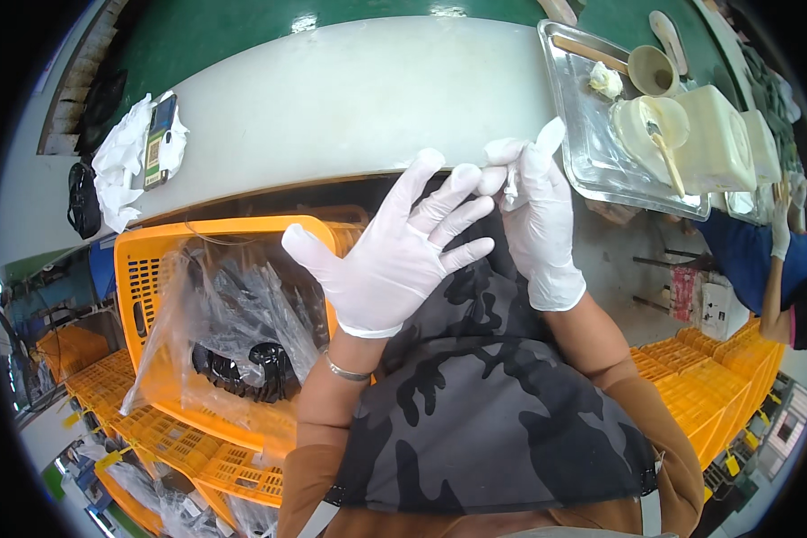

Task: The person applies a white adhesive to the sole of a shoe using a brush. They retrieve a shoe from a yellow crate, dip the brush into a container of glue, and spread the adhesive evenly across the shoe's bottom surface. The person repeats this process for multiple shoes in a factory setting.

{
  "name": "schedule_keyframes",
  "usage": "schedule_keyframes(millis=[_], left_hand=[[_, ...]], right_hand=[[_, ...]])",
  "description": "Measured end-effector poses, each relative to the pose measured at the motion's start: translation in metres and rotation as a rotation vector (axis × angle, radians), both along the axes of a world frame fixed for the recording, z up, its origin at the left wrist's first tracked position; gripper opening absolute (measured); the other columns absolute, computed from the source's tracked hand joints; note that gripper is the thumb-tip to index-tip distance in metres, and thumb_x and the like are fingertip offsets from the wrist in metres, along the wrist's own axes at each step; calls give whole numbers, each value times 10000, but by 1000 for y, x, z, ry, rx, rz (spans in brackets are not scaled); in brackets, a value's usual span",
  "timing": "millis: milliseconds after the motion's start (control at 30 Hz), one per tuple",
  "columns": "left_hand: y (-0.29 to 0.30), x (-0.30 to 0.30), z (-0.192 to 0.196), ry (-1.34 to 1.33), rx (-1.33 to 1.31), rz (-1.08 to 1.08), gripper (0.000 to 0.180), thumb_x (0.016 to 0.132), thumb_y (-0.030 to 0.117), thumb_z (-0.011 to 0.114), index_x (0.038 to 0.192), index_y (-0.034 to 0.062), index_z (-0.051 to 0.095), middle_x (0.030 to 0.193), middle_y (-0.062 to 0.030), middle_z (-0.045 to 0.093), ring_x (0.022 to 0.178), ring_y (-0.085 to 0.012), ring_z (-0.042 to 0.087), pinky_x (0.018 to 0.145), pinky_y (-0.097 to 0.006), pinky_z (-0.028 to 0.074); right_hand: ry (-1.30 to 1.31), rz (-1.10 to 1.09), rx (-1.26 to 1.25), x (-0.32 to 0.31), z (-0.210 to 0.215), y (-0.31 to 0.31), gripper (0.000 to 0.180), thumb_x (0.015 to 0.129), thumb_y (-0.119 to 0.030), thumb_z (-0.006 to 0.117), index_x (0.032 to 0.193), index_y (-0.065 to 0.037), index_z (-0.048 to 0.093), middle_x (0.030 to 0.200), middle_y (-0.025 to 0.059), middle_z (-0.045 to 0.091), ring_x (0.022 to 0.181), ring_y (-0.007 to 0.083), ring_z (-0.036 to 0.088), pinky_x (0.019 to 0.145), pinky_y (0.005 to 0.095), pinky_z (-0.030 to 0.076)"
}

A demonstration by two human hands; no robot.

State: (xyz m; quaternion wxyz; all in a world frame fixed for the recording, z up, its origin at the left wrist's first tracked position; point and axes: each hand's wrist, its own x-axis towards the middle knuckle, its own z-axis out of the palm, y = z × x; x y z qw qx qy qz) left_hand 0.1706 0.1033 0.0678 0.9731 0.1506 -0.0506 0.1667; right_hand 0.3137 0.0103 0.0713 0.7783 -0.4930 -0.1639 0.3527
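Both hands wore thin white gloves, smooth and slightly glossy. The left hand (394, 255) was spread wide, fingers fanned and empty, its fingertips touching the right hand's. The right hand (538, 220) was narrowed, thumb and fingers pinched on a small crumpled white scrap (511, 190) held just below the edge of the surface (350, 99). A thin metal bangle (347, 370) sat on the left wrist, and a grey camouflage apron (475, 403) lay under the hands.

The surface was a broad, pale, smooth slab. At its left end lay a heap of white cloth (121, 166) with a flat, dark rectangular device (159, 139) on top, bearing a green and yellow label. At its right end stood a shiny steel tray (592, 143) holding a wad of white stuff (606, 81), a round cream tub (647, 125) with a wooden stick in it, and a beige cup (652, 70) on a wooden handle. Just beside the tray stood cream, box-like plastic containers (717, 139).

Below the surface, to the left, an orange perforated plastic crate (143, 278) was lined with a clear, crinkled bag (233, 305) holding black ribbed parts (242, 368). More orange crates (717, 377) were stacked at lower right. Another person's gloved hand (780, 224) and blue sleeve showed at the right edge.
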Motion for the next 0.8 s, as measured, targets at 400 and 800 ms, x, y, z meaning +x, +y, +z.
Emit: schedule_keyframes(millis=[400, 800], left_hand=[[-17, 4, -7, 15, -135, -32, 1446, 518, 1008, 271, 1489, -24, -21, 1559, -182, 71, 1448, -291, 97, 1162, -435, 97], [-15, 5, 7, 29, 41, -110, 1318, 639, 911, 427, 1495, 70, -120, 1552, -247, -59, 1443, -389, 23, 1130, -571, 86]], right_hand=[[-789, 163, -63, -11, -2, 21, 134, 964, -110, 511, 1010, -53, 623, 877, 34, 643, 744, 111, 602, 663, 274, 495], [-17, -152, 29, 26, -4, 32, 255, 1004, -255, 484, 988, -26, 597, 614, -20, 493, 469, 63, 369, 481, 220, 344]])
